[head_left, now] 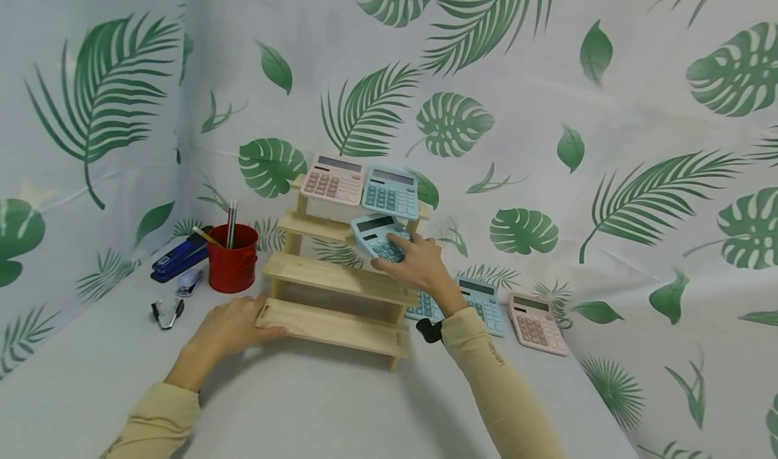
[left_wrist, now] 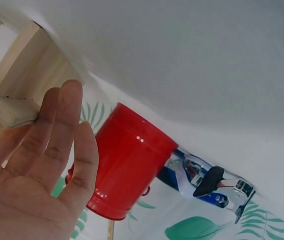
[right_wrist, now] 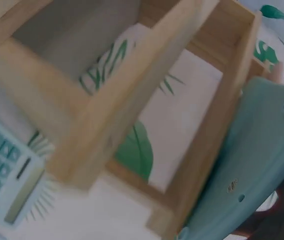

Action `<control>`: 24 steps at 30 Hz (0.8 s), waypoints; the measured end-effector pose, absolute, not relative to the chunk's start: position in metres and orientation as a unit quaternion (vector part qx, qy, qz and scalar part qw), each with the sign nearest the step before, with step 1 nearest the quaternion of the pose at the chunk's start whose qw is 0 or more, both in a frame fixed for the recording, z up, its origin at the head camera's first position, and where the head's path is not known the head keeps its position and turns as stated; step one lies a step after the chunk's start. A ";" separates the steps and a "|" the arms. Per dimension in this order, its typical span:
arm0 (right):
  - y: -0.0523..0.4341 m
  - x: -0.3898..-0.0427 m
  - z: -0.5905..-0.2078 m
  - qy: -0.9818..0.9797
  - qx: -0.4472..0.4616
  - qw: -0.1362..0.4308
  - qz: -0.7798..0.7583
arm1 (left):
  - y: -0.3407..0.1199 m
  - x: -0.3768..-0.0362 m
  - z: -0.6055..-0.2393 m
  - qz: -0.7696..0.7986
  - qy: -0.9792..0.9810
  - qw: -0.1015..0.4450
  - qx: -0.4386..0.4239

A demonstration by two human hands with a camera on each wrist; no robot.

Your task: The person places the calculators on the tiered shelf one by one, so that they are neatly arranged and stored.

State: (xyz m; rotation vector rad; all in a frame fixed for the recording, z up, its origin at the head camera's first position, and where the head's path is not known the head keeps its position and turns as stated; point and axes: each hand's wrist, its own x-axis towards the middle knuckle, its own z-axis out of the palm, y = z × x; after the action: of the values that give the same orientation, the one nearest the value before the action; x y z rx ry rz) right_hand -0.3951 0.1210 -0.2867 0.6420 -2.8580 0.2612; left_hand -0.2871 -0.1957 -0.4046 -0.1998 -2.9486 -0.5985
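A stepped wooden rack stands on the white table. A pink calculator and a blue calculator sit on its top step. My right hand grips another blue calculator at the second step; its back shows beside the rack's post in the right wrist view. My left hand rests with straight fingers against the left end of the lowest step. In the left wrist view its fingers lie flat by the wood.
A red cup with pens stands left of the rack, seen close. Behind it lie a blue stapler, a small stapler and a binder clip. A blue calculator and a pink calculator lie right of the rack.
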 end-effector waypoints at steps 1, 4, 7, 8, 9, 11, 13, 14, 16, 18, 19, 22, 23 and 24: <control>0.115 -0.397 -0.288 -0.967 0.212 0.105 0.094 | -0.196 -0.287 -0.405 -0.198 -0.976 0.064 -0.066; 0.096 -0.401 -0.292 -0.970 0.191 0.113 0.100 | -0.196 -0.287 -0.405 -0.196 -0.976 0.065 -0.064; 0.078 -0.401 -0.294 -0.975 0.168 0.114 0.095 | -0.196 -0.288 -0.404 -0.193 -0.977 0.069 -0.068; 0.072 -0.401 -0.294 -0.975 0.164 0.113 0.094 | -0.196 -0.288 -0.404 -0.194 -0.976 0.070 -0.069; 0.068 -0.400 -0.293 -0.976 0.163 0.110 0.095 | -0.196 -0.288 -0.405 -0.195 -0.976 0.071 -0.070; 0.060 -0.399 -0.293 -0.976 0.171 0.104 0.090 | -0.196 -0.288 -0.405 -0.195 -0.976 0.072 -0.071; 0.052 -0.398 -0.292 -0.973 0.189 0.097 0.088 | -0.195 -0.289 -0.405 -0.196 -0.976 0.070 -0.069; 0.049 -0.397 -0.292 -0.971 0.200 0.095 0.084 | -0.195 -0.289 -0.405 -0.196 -0.976 0.068 -0.066; 0.042 -0.397 -0.293 -0.967 0.221 0.097 0.082 | -0.195 -0.290 -0.405 -0.196 -0.976 0.064 -0.062; 0.035 -0.397 -0.295 -0.963 0.235 0.103 0.086 | -0.195 -0.290 -0.405 -0.197 -0.977 0.060 -0.063; 0.031 -0.397 -0.296 -0.961 0.239 0.106 0.091 | -0.195 -0.290 -0.405 -0.196 -0.977 0.059 -0.065; 0.020 -0.399 -0.299 -0.959 0.239 0.107 0.112 | -0.195 -0.289 -0.405 -0.198 -0.977 0.056 -0.063; 0.016 -0.399 -0.300 -0.959 0.237 0.107 0.116 | -0.195 -0.289 -0.405 -0.198 -0.977 0.056 -0.064; 0.013 -0.399 -0.301 -0.959 0.234 0.108 0.116 | -0.195 -0.289 -0.405 -0.198 -0.977 0.055 -0.063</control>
State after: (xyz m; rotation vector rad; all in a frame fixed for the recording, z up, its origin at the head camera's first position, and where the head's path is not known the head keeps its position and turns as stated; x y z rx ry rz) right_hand -0.3993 0.0127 -0.3006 0.6898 -2.8230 0.3416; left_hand -0.2890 -0.1952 -0.4050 -0.1918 -2.9659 -0.6011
